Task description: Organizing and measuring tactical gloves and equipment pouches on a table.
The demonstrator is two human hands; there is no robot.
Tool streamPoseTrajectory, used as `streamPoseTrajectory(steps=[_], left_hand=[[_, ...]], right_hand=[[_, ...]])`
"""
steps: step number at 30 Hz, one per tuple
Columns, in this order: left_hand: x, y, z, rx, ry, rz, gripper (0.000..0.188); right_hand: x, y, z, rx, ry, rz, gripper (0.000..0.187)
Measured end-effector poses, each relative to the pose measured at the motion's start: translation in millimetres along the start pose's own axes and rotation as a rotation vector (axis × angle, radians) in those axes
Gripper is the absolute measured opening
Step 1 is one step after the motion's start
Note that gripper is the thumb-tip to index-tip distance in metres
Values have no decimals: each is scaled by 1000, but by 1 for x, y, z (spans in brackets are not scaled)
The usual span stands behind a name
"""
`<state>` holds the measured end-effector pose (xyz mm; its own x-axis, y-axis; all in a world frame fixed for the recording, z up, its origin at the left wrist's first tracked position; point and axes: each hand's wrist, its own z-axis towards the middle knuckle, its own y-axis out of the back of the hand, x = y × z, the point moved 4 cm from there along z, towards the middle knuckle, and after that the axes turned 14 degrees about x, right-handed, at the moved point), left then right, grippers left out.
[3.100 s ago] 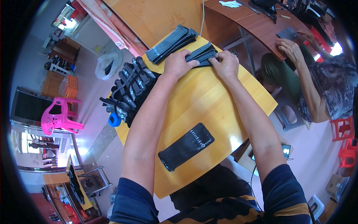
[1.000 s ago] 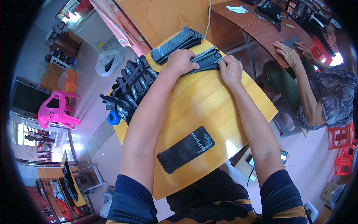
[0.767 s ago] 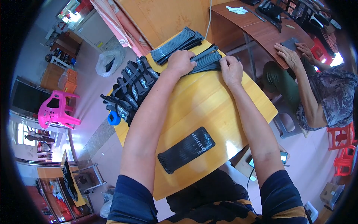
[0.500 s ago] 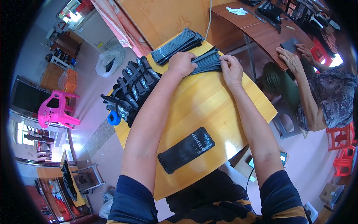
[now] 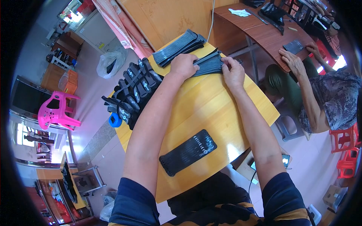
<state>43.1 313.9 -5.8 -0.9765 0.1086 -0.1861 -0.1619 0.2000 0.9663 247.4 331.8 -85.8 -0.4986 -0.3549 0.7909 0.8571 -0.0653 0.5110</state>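
Note:
At the far side of the yellow table (image 5: 196,101) lies a fanned stack of dark grey flat strips (image 5: 209,64). My left hand (image 5: 184,66) is closed over the stack's left end, thumb and fingertips against it. At its right end my right hand (image 5: 233,72) pinches the edge between thumb and bent fingers. A second bundle of similar dark strips (image 5: 180,45) lies just beyond my left hand. Nearer to me rests a black rectangular flat piece (image 5: 188,152) with a row of pale marks near one end; neither hand touches it.
Black strapped bundles with pale fittings (image 5: 136,88) crowd the table's left edge, beside a blue round item (image 5: 115,120). To the right, another person sits at a brown table (image 5: 256,30), both hands near a dark flat piece (image 5: 293,47). A pink stool (image 5: 56,109) stands left.
My right fingers have shifted slightly at the stack's right end. My left hand stays in place. The other person's far hand has moved away from their dark piece.

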Motion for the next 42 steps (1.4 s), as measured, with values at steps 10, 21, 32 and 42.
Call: streamPoseTrajectory(steps=[10,21,32,42], left_hand=[[-6,3,-4,41,10,-51,53],[1,-3,-8,42,50,-117,76],[-9,-14,-18,-64,-2,-12,69],[-5,-16,-44,-310,-246,31,62]], right_hand=[[7,2,-2,23,30,-126,22],[5,0,0,0,25,-118,19],[15,7,1,-112,71,50,31],[29,-3,-2,11,220,-15,17]])
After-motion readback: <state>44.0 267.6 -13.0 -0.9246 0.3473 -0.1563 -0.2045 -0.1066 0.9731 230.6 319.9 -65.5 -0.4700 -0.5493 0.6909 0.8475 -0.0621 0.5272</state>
